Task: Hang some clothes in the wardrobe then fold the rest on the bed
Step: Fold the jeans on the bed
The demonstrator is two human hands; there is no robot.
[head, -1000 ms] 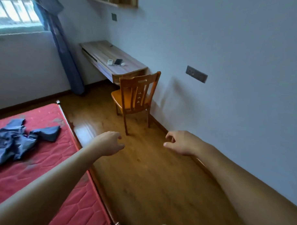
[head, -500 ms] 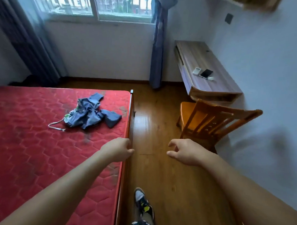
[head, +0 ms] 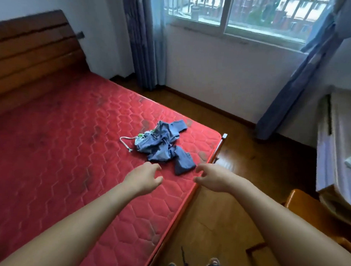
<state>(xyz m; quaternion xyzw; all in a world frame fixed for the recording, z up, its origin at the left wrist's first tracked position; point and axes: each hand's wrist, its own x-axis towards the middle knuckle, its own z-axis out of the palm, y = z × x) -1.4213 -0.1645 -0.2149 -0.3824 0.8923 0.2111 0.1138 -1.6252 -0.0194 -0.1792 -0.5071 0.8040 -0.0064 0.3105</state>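
Both hands are out in front of me, and both are empty. My left hand (head: 143, 178) hovers over the red mattress (head: 60, 158), fingers half curled in a loose claw with nothing in them. My right hand (head: 214, 177) is the same, loosely hooked and holding nothing, out over the mattress edge.

Just beyond them, in line with the gap, lies the heap of blue clothes (head: 164, 148), crumpled near the foot corner of the bed. A dark blue end points towards me, close to my fingertips but apart from them. A green-and-white patterned piece (head: 143, 136) peeks from under the blue, and a white drawstring (head: 125, 143) trails off to the left across the mattress.

I read this as the reach for the pile, with no grasp yet. There's no wardrobe in view, so I can't say where hanging would take me.

Now the risks.
- **Tangled heap:** if I grab one fold I may drag the lot, or lift two garments as one.
- **Drawstring:** it could catch under the bundle, or dangle and snag.
- **Corner:** the pile sits near it, so a careless pull could spill cloth onto the wooden floor (head: 217, 224).
- **Chair:** the wooden chair (head: 307, 205) is close on my right, by the desk (head: 338, 126), and a wide swing with cloth could clip it.
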